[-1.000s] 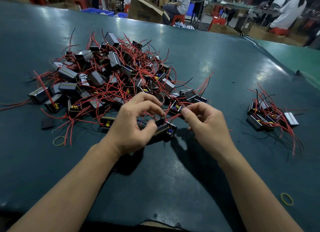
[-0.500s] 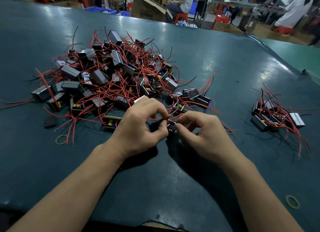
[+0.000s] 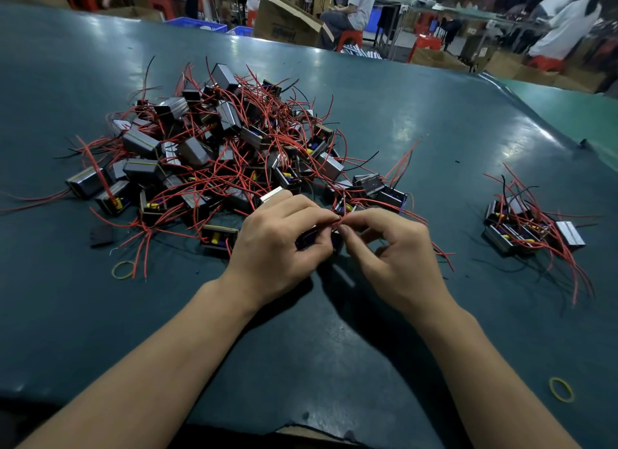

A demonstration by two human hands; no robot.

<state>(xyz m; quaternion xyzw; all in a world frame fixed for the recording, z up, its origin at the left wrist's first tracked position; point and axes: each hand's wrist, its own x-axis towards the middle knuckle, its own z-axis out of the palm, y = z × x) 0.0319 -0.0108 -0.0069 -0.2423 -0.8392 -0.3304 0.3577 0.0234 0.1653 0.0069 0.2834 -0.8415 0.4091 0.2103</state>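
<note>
On the dark green counter (image 3: 368, 331), the left hand (image 3: 277, 247) grips a small black box (image 3: 311, 238) while the right hand (image 3: 391, 251) pinches its red wire (image 3: 337, 219) just above it, fingertips nearly touching. Behind them lies a tangled pile of wired boxes (image 3: 217, 154), and a smaller cluster (image 3: 521, 229) sits well apart on the right. A yellow rubber band (image 3: 123, 269) lies near the pile.

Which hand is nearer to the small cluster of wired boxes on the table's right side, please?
Right. The right hand, pinching a red wire, lies left of the cluster; the left hand, gripping the black box, is farther left beyond it.
</note>
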